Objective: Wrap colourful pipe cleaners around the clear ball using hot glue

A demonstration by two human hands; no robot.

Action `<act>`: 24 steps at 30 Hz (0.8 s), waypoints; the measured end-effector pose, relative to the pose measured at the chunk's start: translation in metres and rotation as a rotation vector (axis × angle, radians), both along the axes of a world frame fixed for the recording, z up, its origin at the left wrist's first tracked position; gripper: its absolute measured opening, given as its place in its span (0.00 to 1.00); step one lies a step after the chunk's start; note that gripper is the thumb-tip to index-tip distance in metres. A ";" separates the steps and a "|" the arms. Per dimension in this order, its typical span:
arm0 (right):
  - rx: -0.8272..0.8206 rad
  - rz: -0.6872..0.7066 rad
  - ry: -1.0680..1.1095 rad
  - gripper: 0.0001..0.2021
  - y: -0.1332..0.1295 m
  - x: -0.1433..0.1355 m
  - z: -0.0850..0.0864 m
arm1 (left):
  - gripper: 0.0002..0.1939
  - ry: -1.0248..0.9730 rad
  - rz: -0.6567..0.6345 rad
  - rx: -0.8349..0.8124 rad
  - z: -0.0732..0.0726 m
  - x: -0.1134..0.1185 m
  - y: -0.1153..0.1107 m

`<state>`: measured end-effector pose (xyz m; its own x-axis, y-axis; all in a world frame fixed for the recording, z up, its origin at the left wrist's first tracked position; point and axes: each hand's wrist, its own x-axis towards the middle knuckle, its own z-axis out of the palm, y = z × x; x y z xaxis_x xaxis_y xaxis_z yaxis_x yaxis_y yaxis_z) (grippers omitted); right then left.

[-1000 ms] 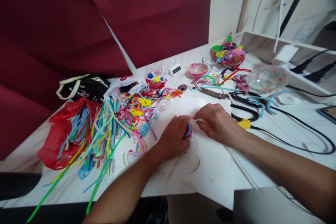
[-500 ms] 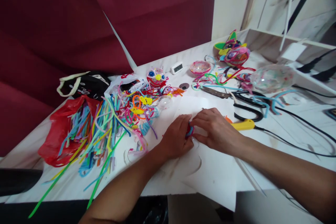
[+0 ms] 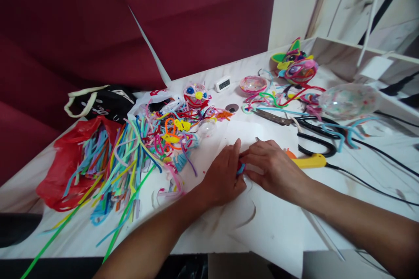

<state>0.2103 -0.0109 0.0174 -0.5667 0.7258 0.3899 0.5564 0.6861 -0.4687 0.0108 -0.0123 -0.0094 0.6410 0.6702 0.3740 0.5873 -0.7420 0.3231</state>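
Note:
My left hand [image 3: 222, 176] is closed around a small blue and red piece [image 3: 241, 168], mostly hidden by the fingers; its exact kind cannot be made out. From the other side, the fingertips of my right hand [image 3: 273, 165] pinch at the same piece. Both hands are close together, low over a white paper sheet [image 3: 271, 235]. Just beyond my right wrist lies a hot glue gun with a yellow handle [image 3: 310, 161]. Behind it rest large scissors with black handles [image 3: 317, 144], their blades pointing left.
Left of my hands spreads a pile of coloured pipe cleaners [image 3: 131, 170], some in a red plastic bag [image 3: 62, 174]. A black bag [image 3: 101, 102], a small digital clock [image 3: 223, 84], a clear plastic bowl [image 3: 348, 100] and colourful decorated figures [image 3: 296, 63] stand further back. Cords run at right.
The view has shifted a little. Both hands stay together on the small piece, with slight finger movement and a small turn of the left hand.

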 end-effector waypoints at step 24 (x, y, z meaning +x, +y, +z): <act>0.013 0.014 0.046 0.04 -0.002 -0.003 0.001 | 0.35 -0.063 0.004 0.056 -0.004 -0.001 -0.001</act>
<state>0.2070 -0.0132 0.0189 -0.5579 0.7127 0.4253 0.5250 0.6999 -0.4842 0.0098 -0.0131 -0.0135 0.6122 0.6500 0.4502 0.5705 -0.7574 0.3176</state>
